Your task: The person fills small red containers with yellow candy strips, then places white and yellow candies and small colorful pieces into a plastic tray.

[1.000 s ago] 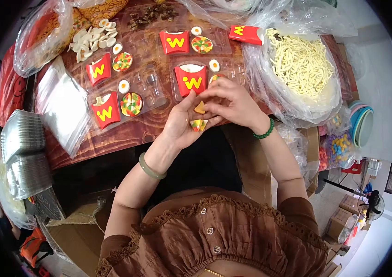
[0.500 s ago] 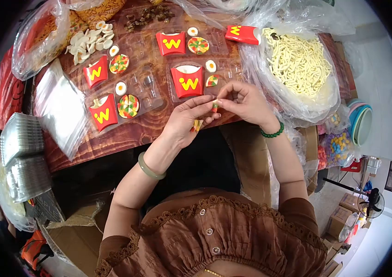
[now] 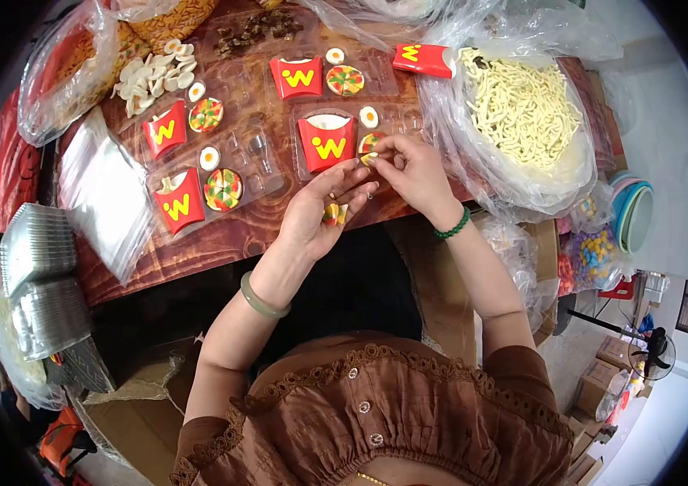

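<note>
My left hand [image 3: 310, 217] is half curled, palm up, and cradles several small toy pizza slices [image 3: 334, 214]. My right hand [image 3: 418, 176] pinches another toy pizza slice [image 3: 367, 159] at the fingertips. Just beyond those fingertips lies a partial toy pizza [image 3: 370, 142], partly hidden by my hand, in a clear plastic tray [image 3: 303, 166]. The same tray holds a red fries box [image 3: 328, 146] with a yellow mark and a small toy fried egg [image 3: 369, 117].
Other clear trays hold red boxes [image 3: 178, 202], eggs and whole toy pizzas [image 3: 223, 190]. A bag of pale toy fries [image 3: 522, 109] lies right, white pieces [image 3: 153, 79] at the back left. Stacked clear trays [image 3: 40, 243] stand beyond the left edge.
My right hand has moved away from my left, slightly leftward, and carries a slice toward the partial pizza. My left hand has opened somewhat, showing the slices in its palm.
</note>
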`<state>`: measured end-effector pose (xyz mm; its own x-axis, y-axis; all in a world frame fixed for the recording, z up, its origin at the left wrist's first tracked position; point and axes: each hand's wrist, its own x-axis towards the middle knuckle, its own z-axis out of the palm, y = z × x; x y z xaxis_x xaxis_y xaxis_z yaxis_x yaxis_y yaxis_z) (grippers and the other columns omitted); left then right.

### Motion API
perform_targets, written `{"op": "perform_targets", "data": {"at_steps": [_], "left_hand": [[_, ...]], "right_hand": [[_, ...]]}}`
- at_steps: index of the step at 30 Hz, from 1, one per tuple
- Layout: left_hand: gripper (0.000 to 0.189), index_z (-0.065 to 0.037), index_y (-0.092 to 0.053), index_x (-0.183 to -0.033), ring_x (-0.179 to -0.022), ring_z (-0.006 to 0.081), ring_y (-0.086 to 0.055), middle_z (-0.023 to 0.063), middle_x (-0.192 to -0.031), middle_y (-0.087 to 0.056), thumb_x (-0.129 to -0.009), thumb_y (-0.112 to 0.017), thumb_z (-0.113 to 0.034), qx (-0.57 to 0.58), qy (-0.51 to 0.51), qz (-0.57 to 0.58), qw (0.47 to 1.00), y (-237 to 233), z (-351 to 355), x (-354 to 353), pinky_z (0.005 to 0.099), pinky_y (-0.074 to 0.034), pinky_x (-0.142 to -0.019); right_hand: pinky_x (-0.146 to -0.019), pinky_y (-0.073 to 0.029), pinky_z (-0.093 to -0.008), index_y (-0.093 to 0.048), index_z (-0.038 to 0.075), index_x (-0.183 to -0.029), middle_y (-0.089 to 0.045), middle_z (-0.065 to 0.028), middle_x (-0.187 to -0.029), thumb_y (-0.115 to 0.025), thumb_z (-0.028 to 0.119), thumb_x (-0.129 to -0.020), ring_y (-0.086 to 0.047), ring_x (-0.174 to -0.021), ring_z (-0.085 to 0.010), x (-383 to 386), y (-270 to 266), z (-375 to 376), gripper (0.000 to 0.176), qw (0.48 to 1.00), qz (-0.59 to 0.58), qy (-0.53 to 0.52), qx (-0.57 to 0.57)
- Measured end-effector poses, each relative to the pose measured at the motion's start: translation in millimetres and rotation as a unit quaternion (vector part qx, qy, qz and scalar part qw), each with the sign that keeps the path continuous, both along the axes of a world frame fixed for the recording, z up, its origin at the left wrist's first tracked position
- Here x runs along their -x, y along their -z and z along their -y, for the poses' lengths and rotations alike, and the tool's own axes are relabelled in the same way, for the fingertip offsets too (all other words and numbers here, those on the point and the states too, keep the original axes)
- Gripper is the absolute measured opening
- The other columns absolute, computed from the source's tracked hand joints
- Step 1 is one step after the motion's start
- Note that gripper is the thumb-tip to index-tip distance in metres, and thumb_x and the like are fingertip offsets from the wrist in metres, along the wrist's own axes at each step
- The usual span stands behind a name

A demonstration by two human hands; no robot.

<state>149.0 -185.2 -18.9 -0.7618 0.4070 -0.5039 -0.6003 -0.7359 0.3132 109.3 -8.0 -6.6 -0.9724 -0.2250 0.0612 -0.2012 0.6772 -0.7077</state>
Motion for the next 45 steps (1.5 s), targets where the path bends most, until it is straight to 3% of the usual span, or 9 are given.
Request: {"op": "perform_targets", "data": {"at_steps": [8, 11, 14, 21, 28, 34, 41, 43, 45], "left_hand": [[0.029, 0.000, -0.052, -0.116, -0.098, 0.0235, -0.059, 0.0112, -0.107, -0.060, -0.096, -0.042, -0.020, -0.023, -0.012, 0.016, 1.000, -11, 0, 0, 0.0313, -0.050, -0.084], [0.030, 0.000, -0.053, -0.114, -0.092, 0.0210, -0.059, 0.0110, -0.104, -0.060, -0.097, -0.039, -0.021, -0.016, -0.028, 0.008, 0.999, -8, -4, 0, 0.0329, -0.049, -0.083], [0.030, 0.000, -0.053, -0.113, -0.089, 0.0196, -0.058, 0.0104, -0.103, -0.059, -0.098, -0.036, -0.021, -0.042, -0.002, -0.026, 0.999, 1, -10, 2, 0.0337, -0.049, -0.082], [0.025, -0.001, -0.057, -0.109, -0.094, 0.0158, -0.059, 0.0086, -0.102, -0.061, -0.095, -0.049, -0.020, 0.006, 0.003, -0.002, 1.000, -16, -7, -14, 0.0303, -0.050, -0.080], [0.018, -0.002, -0.060, -0.104, -0.082, 0.0154, -0.063, 0.0070, -0.094, -0.065, -0.091, -0.056, -0.014, 0.064, 0.033, -0.049, 0.996, 5, -10, -11, 0.0229, -0.051, -0.070], [0.021, -0.001, -0.059, -0.105, -0.086, 0.0192, -0.064, 0.0102, -0.097, -0.064, -0.094, -0.053, -0.018, 0.064, 0.035, -0.016, 0.997, 0, -12, -8, 0.0235, -0.052, -0.071], [0.031, 0.004, -0.053, -0.115, -0.098, 0.0263, -0.061, 0.0149, -0.109, -0.060, -0.099, -0.040, -0.019, 0.059, 0.005, -0.017, 0.998, 5, -11, -5, 0.0293, -0.051, -0.080], [0.031, 0.004, -0.052, -0.116, -0.099, 0.0267, -0.061, 0.0149, -0.109, -0.060, -0.099, -0.038, -0.019, 0.058, 0.009, -0.021, 0.998, 6, -11, -5, 0.0301, -0.051, -0.082], [0.032, 0.004, -0.051, -0.118, -0.099, 0.0268, -0.061, 0.0148, -0.110, -0.060, -0.098, -0.039, -0.019, 0.059, 0.005, -0.016, 0.998, 4, -12, -5, 0.0304, -0.051, -0.083]], "right_hand": [[-0.052, -0.042, -0.0248, -0.065, 0.004, -0.090, -0.058, -0.0053, -0.073, -0.070, 0.013, -0.078, -0.053, -0.058, -0.0104, -2, 5, 1, 0.016, 0.991, -0.127, -0.031, 0.008], [-0.057, -0.046, -0.0264, -0.066, 0.005, -0.091, -0.059, -0.0052, -0.080, -0.073, 0.013, -0.076, -0.057, -0.065, -0.0142, -24, -42, 11, 0.018, 0.983, -0.008, -0.141, 0.115], [-0.058, -0.046, -0.0231, -0.064, 0.003, -0.090, -0.060, -0.0027, -0.085, -0.072, 0.011, -0.076, -0.057, -0.068, -0.0105, -27, -35, 14, 0.018, 0.966, -0.067, -0.244, 0.049], [-0.054, -0.040, -0.0193, -0.064, 0.003, -0.091, -0.059, -0.0001, -0.080, -0.063, 0.001, -0.079, -0.050, -0.064, -0.0019, -30, -37, 8, 0.013, 0.988, 0.077, -0.057, 0.124], [-0.051, -0.038, -0.0187, -0.063, 0.003, -0.089, -0.056, 0.0023, -0.072, -0.065, 0.002, -0.080, -0.047, -0.058, -0.0016, -26, -33, -4, 0.010, 0.984, -0.057, -0.140, 0.094], [-0.054, -0.043, -0.0184, -0.063, 0.001, -0.085, -0.060, 0.0018, -0.073, -0.064, 0.004, -0.082, -0.053, -0.063, -0.0015, -19, -13, -12, 0.005, 0.974, 0.102, 0.005, 0.202], [-0.051, -0.041, -0.0227, -0.062, 0.000, -0.084, -0.061, -0.0041, -0.073, -0.065, 0.008, -0.082, -0.052, -0.057, -0.0044, -9, -2, -6, 0.010, 0.998, 0.029, 0.048, 0.029], [-0.050, -0.039, -0.0264, -0.062, 0.001, -0.084, -0.058, -0.0067, -0.070, -0.067, 0.011, -0.080, -0.050, -0.055, -0.0096, -6, 4, -10, 0.012, 0.989, -0.133, -0.033, -0.057], [-0.051, -0.041, -0.0284, -0.063, 0.001, -0.083, -0.057, -0.0076, -0.071, -0.067, 0.012, -0.079, -0.052, -0.057, -0.0135, -5, 1, -12, 0.012, 0.992, -0.109, -0.037, -0.051]]}}
